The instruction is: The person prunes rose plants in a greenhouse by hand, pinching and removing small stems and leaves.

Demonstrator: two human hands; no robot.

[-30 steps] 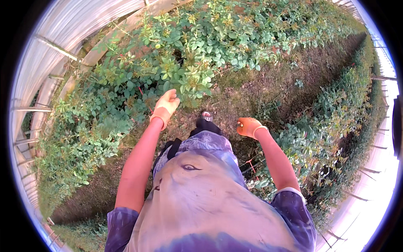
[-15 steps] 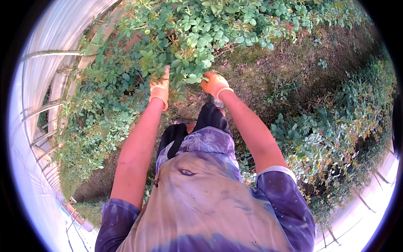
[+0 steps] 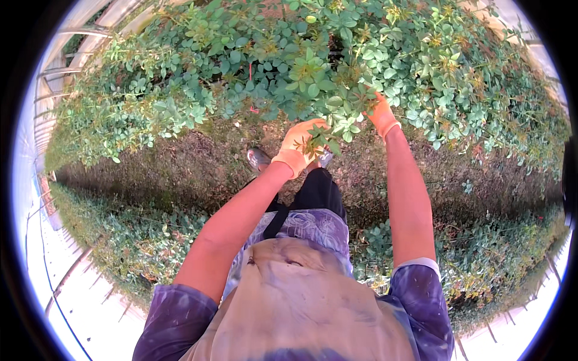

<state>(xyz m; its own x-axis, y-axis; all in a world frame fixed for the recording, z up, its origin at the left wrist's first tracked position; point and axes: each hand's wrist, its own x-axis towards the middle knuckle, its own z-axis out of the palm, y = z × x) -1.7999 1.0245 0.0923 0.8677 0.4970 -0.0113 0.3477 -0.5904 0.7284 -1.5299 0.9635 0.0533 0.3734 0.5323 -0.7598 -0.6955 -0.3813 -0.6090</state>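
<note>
Both my hands wear orange gloves and are at the near edge of a leafy green bush, which looks like a rose bush (image 3: pixel 241 72). My left hand (image 3: pixel 296 144) curls around a leafy shoot (image 3: pixel 313 143) with reddish young tips, whose leaves lie over the palm and hide some fingers. To its right, my right hand (image 3: pixel 380 115) reaches into the leaves with thumb and forefinger apart; foliage covers part of its fingers. Between the hands hangs a cluster of leaves (image 3: pixel 346 125).
Brown soil with litter (image 3: pixel 198 156) forms a path under me, where a shoe (image 3: pixel 259 158) shows. Another row of bushes (image 3: pixel 481 253) runs behind me on both sides. Pale sheeting with curved ribs (image 3: pixel 57 72) borders the left. A red strip (image 3: pixel 250 72) stands among the leaves.
My view has turned along the row toward the bush. The left hand has moved from upright beside the leaves to curled round a shoot; the right hand has reached up into foliage farther right.
</note>
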